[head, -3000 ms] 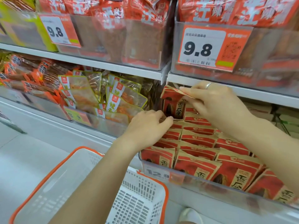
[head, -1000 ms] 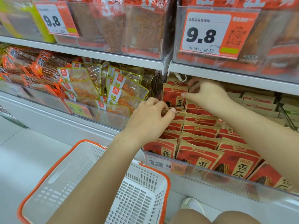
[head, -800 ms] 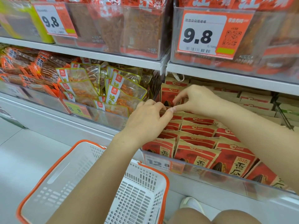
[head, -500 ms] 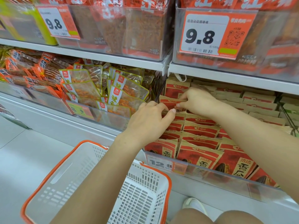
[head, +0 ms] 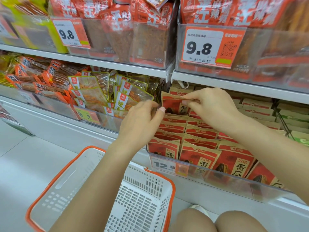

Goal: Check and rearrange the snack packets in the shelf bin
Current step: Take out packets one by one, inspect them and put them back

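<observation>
At the back-left of the shelf bin (head: 217,177), we hold one packet upright.

Our right hand (head: 212,106) pinches the packet (head: 173,105) by its top edge, long axis vertical, print facing us; our left hand (head: 142,121) touches its left side with loosely curled fingers, above the rows of packets (head: 200,143).

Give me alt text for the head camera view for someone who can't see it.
The right hand pinches the top of a red snack packet at the back of a clear shelf bin; the left hand touches packets beside it. A white basket with orange trim sits below.
</observation>
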`<state>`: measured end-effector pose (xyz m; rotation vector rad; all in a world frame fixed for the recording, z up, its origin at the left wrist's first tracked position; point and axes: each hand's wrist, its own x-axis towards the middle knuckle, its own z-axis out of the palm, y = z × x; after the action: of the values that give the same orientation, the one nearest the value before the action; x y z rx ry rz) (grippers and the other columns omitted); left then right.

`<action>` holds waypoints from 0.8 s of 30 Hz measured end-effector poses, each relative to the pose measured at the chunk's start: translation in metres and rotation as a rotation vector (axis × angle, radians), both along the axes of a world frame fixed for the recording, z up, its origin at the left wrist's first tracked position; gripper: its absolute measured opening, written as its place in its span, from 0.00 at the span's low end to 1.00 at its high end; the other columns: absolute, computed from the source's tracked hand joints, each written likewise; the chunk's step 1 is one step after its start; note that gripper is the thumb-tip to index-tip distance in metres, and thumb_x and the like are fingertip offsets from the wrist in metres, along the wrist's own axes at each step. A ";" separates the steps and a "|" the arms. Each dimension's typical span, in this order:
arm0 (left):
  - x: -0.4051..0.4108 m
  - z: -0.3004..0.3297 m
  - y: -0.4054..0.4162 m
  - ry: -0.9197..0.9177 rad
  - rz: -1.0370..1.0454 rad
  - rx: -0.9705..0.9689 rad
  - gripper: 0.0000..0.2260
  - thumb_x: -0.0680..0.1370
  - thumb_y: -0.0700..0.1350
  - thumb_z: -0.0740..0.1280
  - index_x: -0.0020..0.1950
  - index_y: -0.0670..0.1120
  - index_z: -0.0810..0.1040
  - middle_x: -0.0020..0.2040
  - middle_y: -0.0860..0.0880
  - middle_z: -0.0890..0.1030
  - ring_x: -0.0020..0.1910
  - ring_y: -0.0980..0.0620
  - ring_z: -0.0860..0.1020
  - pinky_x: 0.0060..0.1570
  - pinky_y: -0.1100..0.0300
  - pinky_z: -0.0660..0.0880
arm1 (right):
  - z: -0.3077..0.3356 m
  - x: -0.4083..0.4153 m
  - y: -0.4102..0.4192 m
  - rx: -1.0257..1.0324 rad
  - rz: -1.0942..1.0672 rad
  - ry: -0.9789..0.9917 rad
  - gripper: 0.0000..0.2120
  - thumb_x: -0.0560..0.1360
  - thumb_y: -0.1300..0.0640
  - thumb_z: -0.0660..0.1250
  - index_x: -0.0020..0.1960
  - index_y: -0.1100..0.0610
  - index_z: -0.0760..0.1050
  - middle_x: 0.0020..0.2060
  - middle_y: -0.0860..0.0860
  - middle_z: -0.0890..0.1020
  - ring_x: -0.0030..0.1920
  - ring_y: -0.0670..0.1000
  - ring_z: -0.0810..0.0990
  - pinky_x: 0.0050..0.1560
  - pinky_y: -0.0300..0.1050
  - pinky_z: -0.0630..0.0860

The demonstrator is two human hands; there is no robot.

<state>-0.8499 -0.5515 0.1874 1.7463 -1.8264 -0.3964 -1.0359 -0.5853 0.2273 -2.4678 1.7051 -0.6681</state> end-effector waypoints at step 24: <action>-0.028 0.015 0.161 0.997 -0.110 0.057 0.10 0.77 0.41 0.71 0.58 0.45 0.81 0.52 0.46 0.86 0.52 0.49 0.84 0.52 0.57 0.80 | 0.022 -0.008 0.156 0.403 0.146 -0.958 0.09 0.76 0.51 0.67 0.56 0.49 0.79 0.47 0.44 0.85 0.46 0.41 0.84 0.41 0.35 0.78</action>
<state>-0.8779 -0.3908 0.2029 1.1205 -1.1633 -1.1260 -1.0444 -0.4289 0.2496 -1.5490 1.1118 -1.1018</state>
